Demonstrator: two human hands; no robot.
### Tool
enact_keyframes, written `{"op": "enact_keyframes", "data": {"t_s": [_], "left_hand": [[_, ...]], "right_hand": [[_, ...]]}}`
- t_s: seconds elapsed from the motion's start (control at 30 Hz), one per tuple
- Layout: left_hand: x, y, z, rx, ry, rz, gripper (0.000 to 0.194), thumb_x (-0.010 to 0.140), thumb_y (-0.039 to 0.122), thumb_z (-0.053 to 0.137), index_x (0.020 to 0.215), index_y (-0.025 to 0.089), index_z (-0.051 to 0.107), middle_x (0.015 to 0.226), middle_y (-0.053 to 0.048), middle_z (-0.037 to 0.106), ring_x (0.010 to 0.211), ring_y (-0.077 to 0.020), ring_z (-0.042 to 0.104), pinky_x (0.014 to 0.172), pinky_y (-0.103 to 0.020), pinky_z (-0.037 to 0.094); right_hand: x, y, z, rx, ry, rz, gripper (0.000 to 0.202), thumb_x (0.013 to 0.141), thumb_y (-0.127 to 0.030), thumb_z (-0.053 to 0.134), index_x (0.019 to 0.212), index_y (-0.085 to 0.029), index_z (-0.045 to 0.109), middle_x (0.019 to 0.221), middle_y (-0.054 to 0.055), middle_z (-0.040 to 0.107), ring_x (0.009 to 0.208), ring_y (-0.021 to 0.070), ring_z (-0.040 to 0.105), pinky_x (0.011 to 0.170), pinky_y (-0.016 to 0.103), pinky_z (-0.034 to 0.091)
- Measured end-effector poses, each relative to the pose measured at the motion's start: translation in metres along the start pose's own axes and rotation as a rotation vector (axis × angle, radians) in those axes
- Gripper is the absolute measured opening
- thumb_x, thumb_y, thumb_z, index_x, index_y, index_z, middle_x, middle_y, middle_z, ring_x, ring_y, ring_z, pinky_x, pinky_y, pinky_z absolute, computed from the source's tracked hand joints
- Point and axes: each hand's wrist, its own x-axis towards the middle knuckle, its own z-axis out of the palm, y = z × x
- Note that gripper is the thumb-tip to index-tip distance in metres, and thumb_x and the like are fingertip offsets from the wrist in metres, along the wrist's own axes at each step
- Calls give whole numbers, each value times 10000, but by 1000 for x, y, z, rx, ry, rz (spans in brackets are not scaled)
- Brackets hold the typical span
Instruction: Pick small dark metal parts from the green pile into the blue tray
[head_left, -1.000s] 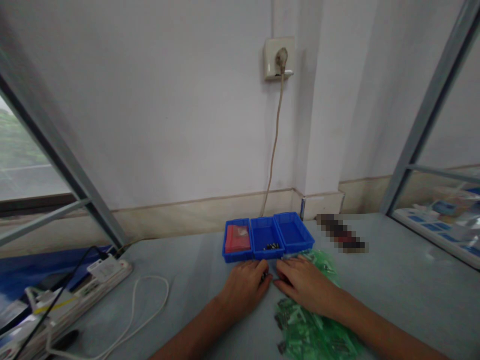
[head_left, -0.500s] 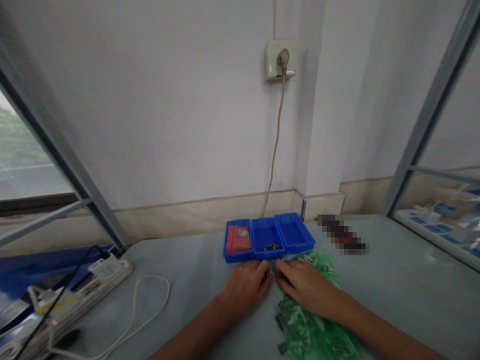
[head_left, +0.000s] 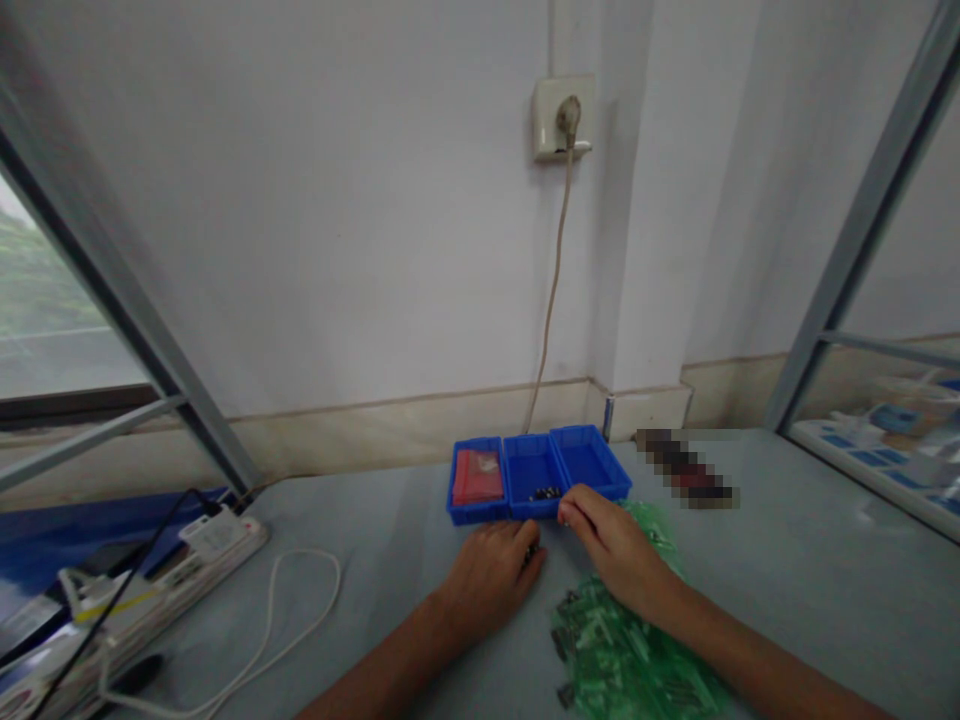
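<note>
- Far left: a window (head_left: pixel 52 300) behind a slanting gray metal post (head_left: pixel 127 270).
- Below it, a white power strip (head_left: pixel 232 555) lies on the gray table (head_left: pixel 375 545), and a thin white cable (head_left: pixel 336 590) loops beside it.
- Left of center: the first of 3 blue bins in a row, the left bin (head_left: pixel 477 516), holding a red packet (head_left: pixel 478 478).
- Just in front of it, the person's left hand (head_left: pixel 491 570), palm down, fingers and thumb curled around small shiny pieces (head_left: pixel 530 553) (only a few show in the gap).
- Center: the middle bin (head_left: pixel 531 458), with a little heap of dark and shiny bits (head_left: pixel 545 493) at its near end.
- Next, the right bin (head_left: pixel 589 460), at a slight angle; above, a wall socket (head_left: pixel 564 117) with 1 plug in it.
- The right hand (head_left: pixel 604 530), apart from the left, has its fingers bent at the bins' front edge; whether they grip anything, I cannot tell.
- Under the right forearm: green plastic bags (head_left: pixel 622 655) of small parts.
- Farther right: a pixelated dark-and-red object (head_left: pixel 684 468).
</note>
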Motion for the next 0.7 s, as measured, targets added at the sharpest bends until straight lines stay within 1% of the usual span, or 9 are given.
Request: {"op": "enact_keyframes", "data": {"t_s": [0.17,0.3,0.4,0.53,0.7], "left_hand": [[0,0,-2,13,-19,-5,95,1046,292,521,1013,207,549,970,-45,689,870,-223,654,786,-317,496],[1,1,-3,9,-15,0,76,1039,273,526,1015,204,549,966,-45,688,880,-226,656,794,-323,499],[1,1,-3,0,-4,2,73,1039,266,522,1022,202,551,973,-48,688,888,-224,658,798,-323,502],[0,-1,1,-4,7,12,72,1036,267,525,1033,202,558,980,-50,690,888,-222,659,800,-322,507],[0,-1,2,6,8,9,67,1034,265,529,1029,203,556,982,-50,693,892,-228,662,802,-331,510]], "right_hand": [[5,2,-1,170,34,83,292,1057,-361,461,818,-222,556,770,-13,579,754,189,566,696,293,399],[5,3,-2,237,83,98,266,1037,-376,500,836,-224,583,755,-20,558,746,185,551,686,288,408],[4,3,-2,262,96,94,239,1042,-386,497,914,-232,627,777,-11,608,707,179,559,651,288,414],[3,5,0,289,101,118,221,1045,-398,482,1085,-246,637,883,12,679,623,163,536,575,289,412],[5,8,0,318,140,132,210,1042,-382,468,1125,-252,609,936,23,676,628,167,546,578,298,434]]}}
